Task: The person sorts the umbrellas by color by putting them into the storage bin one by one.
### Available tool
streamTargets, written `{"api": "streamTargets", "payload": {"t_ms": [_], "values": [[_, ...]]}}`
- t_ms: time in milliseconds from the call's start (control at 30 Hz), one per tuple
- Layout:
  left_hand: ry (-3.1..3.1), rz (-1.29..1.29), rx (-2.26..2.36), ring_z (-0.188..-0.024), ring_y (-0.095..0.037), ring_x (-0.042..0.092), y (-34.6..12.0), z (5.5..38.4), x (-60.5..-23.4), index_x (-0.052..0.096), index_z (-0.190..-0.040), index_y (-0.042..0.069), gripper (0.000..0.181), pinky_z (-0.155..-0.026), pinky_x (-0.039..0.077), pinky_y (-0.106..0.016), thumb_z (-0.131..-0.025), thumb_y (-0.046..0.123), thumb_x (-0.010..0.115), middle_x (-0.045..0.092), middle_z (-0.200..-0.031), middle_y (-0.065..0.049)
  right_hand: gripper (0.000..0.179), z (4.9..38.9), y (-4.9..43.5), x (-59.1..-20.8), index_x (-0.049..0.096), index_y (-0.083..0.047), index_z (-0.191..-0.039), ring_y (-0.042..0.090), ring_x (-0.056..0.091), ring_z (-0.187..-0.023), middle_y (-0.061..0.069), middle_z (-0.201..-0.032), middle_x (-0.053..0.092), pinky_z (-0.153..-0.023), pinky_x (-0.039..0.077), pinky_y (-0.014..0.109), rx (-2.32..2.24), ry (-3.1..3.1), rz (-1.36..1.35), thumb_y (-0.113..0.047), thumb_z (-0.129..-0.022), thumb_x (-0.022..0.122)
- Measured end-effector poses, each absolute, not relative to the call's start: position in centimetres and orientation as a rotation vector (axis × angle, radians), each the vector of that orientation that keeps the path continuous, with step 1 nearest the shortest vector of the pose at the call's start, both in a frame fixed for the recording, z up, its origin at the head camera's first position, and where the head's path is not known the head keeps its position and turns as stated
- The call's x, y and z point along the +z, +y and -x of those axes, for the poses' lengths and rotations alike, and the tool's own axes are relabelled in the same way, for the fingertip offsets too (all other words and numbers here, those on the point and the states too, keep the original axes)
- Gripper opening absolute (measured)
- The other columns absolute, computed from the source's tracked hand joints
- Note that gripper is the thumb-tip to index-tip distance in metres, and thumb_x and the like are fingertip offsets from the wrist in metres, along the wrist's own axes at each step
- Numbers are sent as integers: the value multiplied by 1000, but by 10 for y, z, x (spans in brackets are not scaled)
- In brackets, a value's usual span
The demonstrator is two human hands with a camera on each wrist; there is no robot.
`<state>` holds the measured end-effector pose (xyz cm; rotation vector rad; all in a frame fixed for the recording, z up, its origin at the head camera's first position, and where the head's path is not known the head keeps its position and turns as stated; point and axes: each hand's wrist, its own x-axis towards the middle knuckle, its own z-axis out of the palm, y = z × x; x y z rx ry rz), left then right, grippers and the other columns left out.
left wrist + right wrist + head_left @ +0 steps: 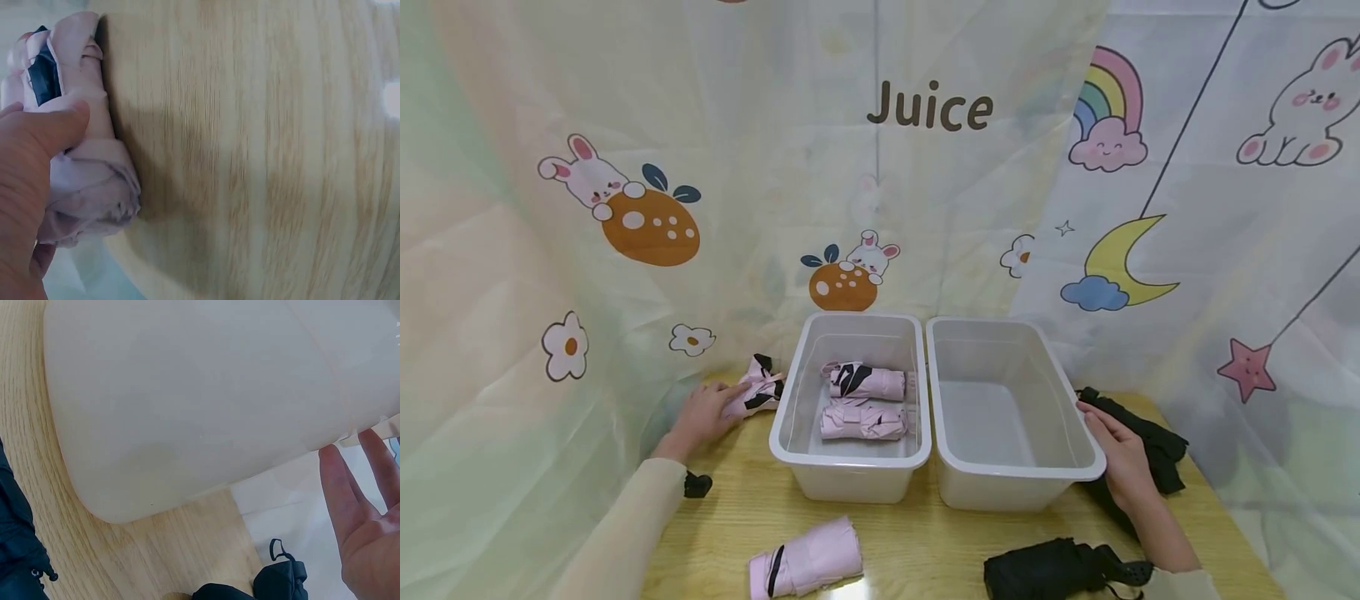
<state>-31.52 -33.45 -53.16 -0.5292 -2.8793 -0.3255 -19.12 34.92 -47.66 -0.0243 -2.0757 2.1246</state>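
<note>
My left hand [703, 414] grips a pink folded umbrella [760, 387] with black patches, at the left of the left white bin [850, 461]. The left wrist view shows the thumb across this rolled umbrella [84, 162], over the wooden table. Two more pink folded umbrellas [867, 382] lie in the left bin. My right hand [1123, 467] touches the outer right rim of the right white bin [992, 472], which has nothing inside. In the right wrist view its fingers [340, 487] are fairly straight, tips at the bin's edge; the thumb is hidden there.
Another pink folded umbrella [808, 558] lies at the table's front. A black folded umbrella [1052, 571] is at front right, and more black umbrellas [1157, 450] lie behind my right hand. A small black item [697, 485] sits by my left forearm. A printed curtain [760, 208] hangs behind.
</note>
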Motion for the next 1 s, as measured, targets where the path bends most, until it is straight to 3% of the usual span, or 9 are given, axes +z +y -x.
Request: {"api": "streamTargets", "payload": {"t_ms": [67, 333, 533, 700, 1000], "values": [[-2851, 528, -380, -90, -34, 55, -334, 316, -534, 56, -139, 17, 61, -76, 43, -51, -83, 27, 78, 60, -108, -18, 39, 192, 350, -477, 58, -12, -136, 2, 62, -96, -19, -114, 63, -74, 53, 20, 2116, -2079, 25, -26, -100, 55], [-2776, 444, -728, -118, -42, 50, -329, 317, -539, 43, -148, 10, 79, -97, 38, -56, -79, 19, 81, 54, -134, -23, 39, 189, 351, -479, 58, -12, -136, 1, 62, -96, -20, -114, 63, -74, 53, 21, 2128, -2091, 45, -25, -100, 55], [-2875, 471, -538, -108, -44, 55, -323, 320, -534, 42, -149, 15, 83, -89, 43, -58, -78, 28, 82, 55, -127, -26, 40, 191, 349, -479, 59, -13, -136, 2, 62, -96, -19, -113, 63, -74, 53, 21, 2094, -2102, 62, -28, -99, 56], [-2905, 451, -433, -94, -42, 59, -318, 326, -532, 48, -143, 10, 77, -78, 47, -57, -77, 34, 81, 59, -113, -25, 41, 194, 348, -479, 59, -12, -136, 2, 62, -97, -19, -114, 63, -74, 53, 21, 2091, -2100, 64, -29, -99, 56], [-2894, 385, -563, -104, -42, 58, -319, 326, -539, 55, -137, 8, 70, -85, 44, -56, -77, 32, 81, 61, -121, -23, 42, 191, 347, -480, 58, -12, -137, 2, 62, -97, -19, -114, 63, -74, 53, 21, 2077, -2101, 79, -29, -99, 55]]}}
